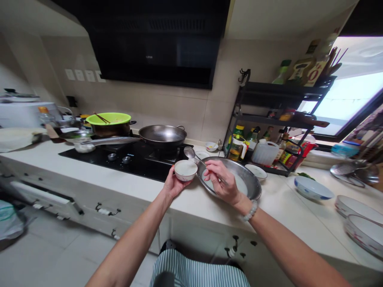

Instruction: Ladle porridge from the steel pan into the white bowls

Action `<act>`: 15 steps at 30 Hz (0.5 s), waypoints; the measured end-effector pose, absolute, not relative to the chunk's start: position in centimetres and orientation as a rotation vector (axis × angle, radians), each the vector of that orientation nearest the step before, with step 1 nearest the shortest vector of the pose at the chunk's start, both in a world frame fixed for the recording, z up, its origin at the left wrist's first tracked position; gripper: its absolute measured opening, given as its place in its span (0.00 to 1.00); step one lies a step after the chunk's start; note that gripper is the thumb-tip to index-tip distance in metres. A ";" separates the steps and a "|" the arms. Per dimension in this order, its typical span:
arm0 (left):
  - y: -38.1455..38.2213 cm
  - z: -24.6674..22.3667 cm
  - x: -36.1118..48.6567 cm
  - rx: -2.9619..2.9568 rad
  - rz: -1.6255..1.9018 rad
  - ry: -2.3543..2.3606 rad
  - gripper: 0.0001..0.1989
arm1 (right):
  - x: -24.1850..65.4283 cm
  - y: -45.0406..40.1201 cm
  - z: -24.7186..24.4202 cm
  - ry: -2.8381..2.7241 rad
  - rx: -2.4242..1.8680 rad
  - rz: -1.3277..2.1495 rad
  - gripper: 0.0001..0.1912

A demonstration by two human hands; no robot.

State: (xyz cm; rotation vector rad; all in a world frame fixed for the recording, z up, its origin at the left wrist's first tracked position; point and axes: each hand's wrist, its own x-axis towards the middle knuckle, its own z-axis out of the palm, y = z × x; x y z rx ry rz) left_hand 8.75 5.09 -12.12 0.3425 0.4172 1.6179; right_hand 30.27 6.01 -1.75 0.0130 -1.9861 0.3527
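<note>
My left hand [174, 184] is closed around a small patterned bowl [185, 171] holding white liquid, lifted at the counter's front edge by the hob. In my right hand [220, 178] is a metal spoon [189, 152]; its round head points left, above the far rim of the small bowl. Under my right hand stands a wide steel basin [253, 186] with whitish liquid inside, partly hidden by the hand. A bowl [256, 171] sits behind the basin's right rim, and a white dish [202, 154] lies behind its left rim.
A steel wok [163, 136] stands on the black hob [140, 159]. Left of it is a pot with a lime-green basin [109, 118] on top. A black rack [269, 118] with bottles stands behind on the right. A blue-and-white bowl [312, 188] and other bowls sit farther right.
</note>
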 end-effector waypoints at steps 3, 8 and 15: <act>5.1 -12.2 8.7 0.330 1.622 0.422 0.29 | 30.1 5.9 -1.8 -1.958 -0.028 0.386 0.09; 5.2 -12.1 8.7 0.314 1.620 0.452 0.29 | 30.6 7.3 -1.8 -1.454 -0.508 0.774 0.07; 5.0 -12.0 8.8 0.317 1.630 0.473 0.28 | 36.7 9.3 -2.7 -1.240 -0.741 0.796 0.16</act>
